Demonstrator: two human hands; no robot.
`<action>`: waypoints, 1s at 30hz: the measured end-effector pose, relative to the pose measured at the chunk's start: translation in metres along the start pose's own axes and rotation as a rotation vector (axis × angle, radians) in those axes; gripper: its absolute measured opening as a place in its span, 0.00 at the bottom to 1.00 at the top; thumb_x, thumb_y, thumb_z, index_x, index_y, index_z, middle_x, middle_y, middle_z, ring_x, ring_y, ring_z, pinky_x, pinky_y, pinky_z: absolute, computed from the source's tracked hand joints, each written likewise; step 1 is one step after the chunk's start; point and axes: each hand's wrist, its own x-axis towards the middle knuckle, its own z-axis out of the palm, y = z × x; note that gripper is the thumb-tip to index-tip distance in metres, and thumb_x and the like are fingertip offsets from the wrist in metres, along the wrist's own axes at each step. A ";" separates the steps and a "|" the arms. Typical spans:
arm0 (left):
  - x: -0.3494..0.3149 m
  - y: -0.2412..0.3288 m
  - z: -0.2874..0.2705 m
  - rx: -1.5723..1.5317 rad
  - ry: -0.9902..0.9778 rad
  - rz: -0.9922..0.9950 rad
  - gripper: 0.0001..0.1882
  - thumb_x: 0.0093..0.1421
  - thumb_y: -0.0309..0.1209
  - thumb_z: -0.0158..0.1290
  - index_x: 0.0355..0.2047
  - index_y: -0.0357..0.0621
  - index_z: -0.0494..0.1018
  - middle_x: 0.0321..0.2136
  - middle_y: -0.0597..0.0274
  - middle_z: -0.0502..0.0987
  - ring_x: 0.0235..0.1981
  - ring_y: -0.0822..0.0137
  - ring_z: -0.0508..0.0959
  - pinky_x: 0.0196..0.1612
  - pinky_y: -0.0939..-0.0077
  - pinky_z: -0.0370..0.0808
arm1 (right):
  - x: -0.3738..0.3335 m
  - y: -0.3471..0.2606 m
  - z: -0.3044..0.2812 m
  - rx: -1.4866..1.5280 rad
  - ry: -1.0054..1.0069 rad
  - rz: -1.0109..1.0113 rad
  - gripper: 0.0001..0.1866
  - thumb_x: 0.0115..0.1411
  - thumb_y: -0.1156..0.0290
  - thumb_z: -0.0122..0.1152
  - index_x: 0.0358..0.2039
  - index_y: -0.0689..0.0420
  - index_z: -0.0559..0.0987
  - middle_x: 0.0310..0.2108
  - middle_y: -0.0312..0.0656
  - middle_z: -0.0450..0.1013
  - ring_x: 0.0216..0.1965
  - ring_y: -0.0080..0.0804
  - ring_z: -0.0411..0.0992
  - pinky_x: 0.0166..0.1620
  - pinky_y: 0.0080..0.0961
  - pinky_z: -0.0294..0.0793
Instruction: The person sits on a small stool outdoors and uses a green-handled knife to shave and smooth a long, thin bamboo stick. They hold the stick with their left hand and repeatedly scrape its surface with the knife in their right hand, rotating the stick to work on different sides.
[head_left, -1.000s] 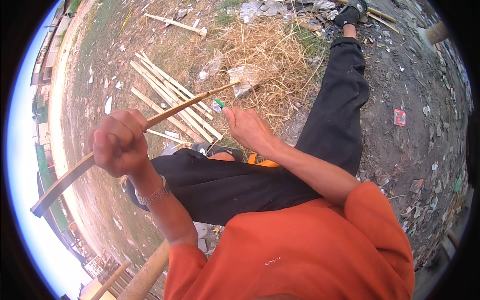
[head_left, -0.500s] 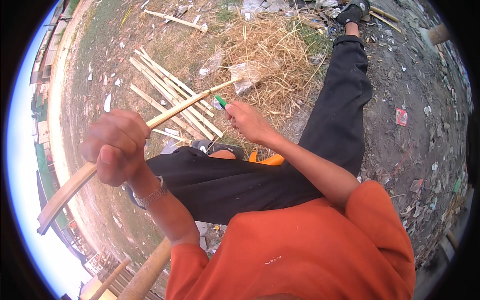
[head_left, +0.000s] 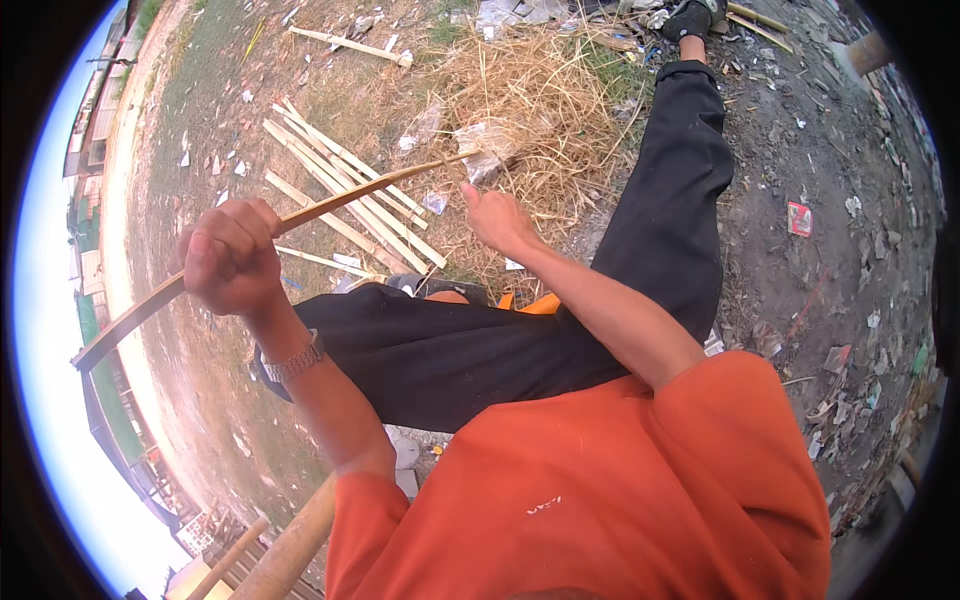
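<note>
My left hand (head_left: 235, 258), a watch on its wrist, is closed around a long, thin bamboo strip (head_left: 335, 202). The strip slants up to the right over the ground, with its wide end sticking out behind the fist at lower left. Close below the narrow far tip is my right hand (head_left: 500, 220), fingers curled and forefinger stretched toward the strip. The green-handled tool seen in it in the earlier frame is hidden now; its blade cannot be made out. Whether the right hand touches the strip is unclear.
Several split bamboo strips (head_left: 345, 185) lie on the ground beyond my left hand. A heap of straw-like shavings (head_left: 560, 110) lies ahead. My black-trousered leg (head_left: 665, 190) stretches out at right. Bamboo poles (head_left: 290, 545) stand at lower left; litter covers the dirt at right.
My right hand has moved slightly up and right toward the strip's tip, and the green handle has gone out of sight. My left hand and the strip's wide end have risen a little.
</note>
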 end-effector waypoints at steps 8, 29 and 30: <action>0.002 -0.001 0.007 0.069 0.204 0.027 0.22 0.60 0.30 0.35 0.09 0.50 0.46 0.08 0.67 0.48 0.09 0.73 0.50 0.16 0.73 0.56 | 0.001 -0.029 -0.027 0.126 -0.060 -0.112 0.41 0.66 0.45 0.27 0.16 0.70 0.74 0.19 0.63 0.70 0.25 0.55 0.72 0.38 0.48 0.68; 0.017 -0.002 0.030 0.248 0.632 -0.035 0.21 0.61 0.33 0.40 0.12 0.52 0.47 0.10 0.70 0.45 0.11 0.74 0.48 0.18 0.74 0.55 | -0.013 -0.068 -0.029 0.219 -0.088 -0.159 0.41 0.66 0.47 0.30 0.12 0.70 0.71 0.15 0.65 0.68 0.24 0.61 0.71 0.35 0.50 0.69; 0.017 -0.002 0.032 0.258 0.656 -0.039 0.21 0.60 0.33 0.41 0.12 0.52 0.47 0.10 0.70 0.45 0.11 0.74 0.48 0.18 0.75 0.56 | -0.011 -0.068 -0.024 0.216 -0.081 -0.160 0.40 0.66 0.47 0.31 0.12 0.70 0.72 0.16 0.65 0.68 0.24 0.61 0.71 0.35 0.50 0.69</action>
